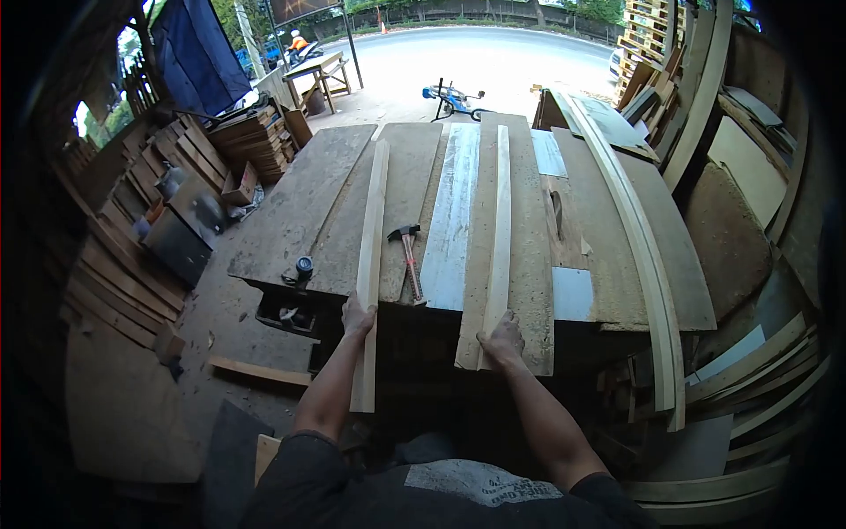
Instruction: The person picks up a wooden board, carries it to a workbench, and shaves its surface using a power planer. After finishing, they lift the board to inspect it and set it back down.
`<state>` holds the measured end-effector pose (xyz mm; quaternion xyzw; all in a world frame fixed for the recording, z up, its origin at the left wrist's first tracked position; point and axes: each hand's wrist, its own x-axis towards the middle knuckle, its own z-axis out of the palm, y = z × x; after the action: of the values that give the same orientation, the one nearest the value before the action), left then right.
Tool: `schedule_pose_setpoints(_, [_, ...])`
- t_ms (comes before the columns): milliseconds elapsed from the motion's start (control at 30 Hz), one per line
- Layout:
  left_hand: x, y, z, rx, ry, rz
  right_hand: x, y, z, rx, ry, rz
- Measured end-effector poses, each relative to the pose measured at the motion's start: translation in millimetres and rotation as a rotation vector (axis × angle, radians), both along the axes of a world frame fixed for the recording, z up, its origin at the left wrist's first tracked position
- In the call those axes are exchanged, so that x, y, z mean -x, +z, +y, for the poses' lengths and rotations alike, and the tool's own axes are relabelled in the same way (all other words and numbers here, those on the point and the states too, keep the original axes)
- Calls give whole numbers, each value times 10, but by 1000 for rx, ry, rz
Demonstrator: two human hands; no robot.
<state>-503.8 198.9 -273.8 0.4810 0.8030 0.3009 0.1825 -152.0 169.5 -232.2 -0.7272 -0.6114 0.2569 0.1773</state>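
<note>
The left hand (357, 317) has its fingers closed around a long pale wooden strip (370, 256) that lies lengthwise on the bench (291, 212), its near end overhanging the front edge. The right hand (504, 339) rests on the near end of a second wooden strip (500, 229), fingers pressed flat against it, gripping its end. Between the two strips lie a claw hammer (409, 256) and a pale board (452, 220). A tape measure (304, 264) sits near the bench's front left corner.

Head view, down over workbench (300, 212)
</note>
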Motion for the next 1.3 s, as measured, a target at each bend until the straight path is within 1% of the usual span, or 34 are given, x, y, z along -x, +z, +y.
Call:
schedule_pose_setpoints(33, [-1,22,10,52,4,-12,-85,-14,-21,2,-9,-5])
schedule_pose_setpoints(67, [-51,43,62,52,-6,-18,-184,-18,-48,-10,10,116])
schedule_pose_setpoints(100, [-131,84,125,9,2,96,-279,-20,-90,-24,29,238])
schedule_pose_setpoints(133, [-256,193,144,-33,9,210,-364,-11,-188,-25,18,232])
schedule_pose_setpoints(167, [-440,274,124,-217,-16,259,-449,-16,-350,26,-28,565])
schedule_pose_setpoints(200, [-615,297,170,-336,-51,276,-536,10,-525,71,-75,898])
schedule_pose_setpoints(233, [-802,328,216,-457,-88,292,-623,85,-712,77,-86,966])
schedule_pose_setpoints(267, [-1063,496,170,-491,-156,199,-741,56,-891,81,-19,1131])
schedule_pose_setpoints(300, [-1283,528,172,-490,-261,36,-835,138,-1109,131,-19,1183])
schedule_pose_setpoints(333, [-1489,476,175,-520,-354,-14,-921,260,-1357,181,-20,1237])
schedule_pose_setpoints(367, [-1694,420,170,-549,-448,-64,-1005,338,-1589,187,-31,1232])
schedule_pose_setpoints(433, [-2125,435,49,-451,-574,-275,-1161,433,-2062,190,-94,1208])
schedule_pose_setpoints(467, [-2334,398,-7,-300,-580,-420,-1275,410,-2292,175,-76,1127])
schedule_pose_setpoints(533, [-2652,387,-77,-70,-617,-813,-1425,425,-2765,137,-134,1022])
schedule_pose_setpoints(567, [-2805,376,-131,-61,-631,-816,-1485,465,-2998,131,-150,1023])
schedule_pose_setpoints(633, [-3082,353,-262,225,-594,-1081,-1569,582,-3432,51,-194,718])
schedule_pose_setpoints(667, [-3192,318,-320,244,-603,-1078,-1583,639,-3623,55,-214,723])
schedule_pose_setpoints(733, [-3396,156,-388,410,-553,-1269,-1577,721,-3998,39,-230,574])
schedule_pose_setpoints(767, [-3500,68,-429,414,-495,-1298,-1588,748,-4151,46,-234,581])
schedule_pose_setpoints(800, [-3565,73,-507,442,-506,-1288,-1563,773,-4283,51,-261,590])
schedule_pose_setpoints(867, [-3669,195,-717,457,-413,-1357,-1504,843,-4501,30,-282,478])
schedule_pose_setpoints(900, [-3713,244,-824,500,-376,-1417,-1441,917,-4563,30,-349,459])
schedule_pose_setpoints(933, [-3761,126,-866,515,-385,-1410,-1429,820,-4663,30,-366,464])
schedule_pose_setpoints(1000, [-3856,-137,-915,447,-399,-1814,-1451,506,-4880,-226,-320,85])
schedule_pose_setpoints(1033, [-3872,-119,-966,450,-441,-1818,-1490,446,-4987,-223,-330,86])
schedule_pose_setpoints(1067, [-3893,-104,-1024,460,-442,-1814,-1538,395,-5091,-91,-333,155])
schedule_pose_setpoints(1100, [-3917,-92,-1063,393,-537,-1846,-1587,348,-5171,38,-334,226])
schedule_pose_setpoints(1133, [-3935,-57,-1108,323,-633,-1874,-1641,297,-5237,39,-343,229])
schedule_pose_setpoints(1167, [-3951,-23,-1157,333,-635,-1871,-1694,251,-5302,160,-356,396])
schedule_pose_setpoints(1200, [-3969,48,-1206,477,-658,-2063,-1719,224,-5351,279,-366,562])
schedule_pose_setpoints(1233, [-4037,100,-1243,643,-682,-2248,-1701,208,-5424,272,-384,567])
schedule_pose_setpoints(1300, [-4149,53,-1271,610,-686,-2203,-1681,181,-5545,447,-456,888])
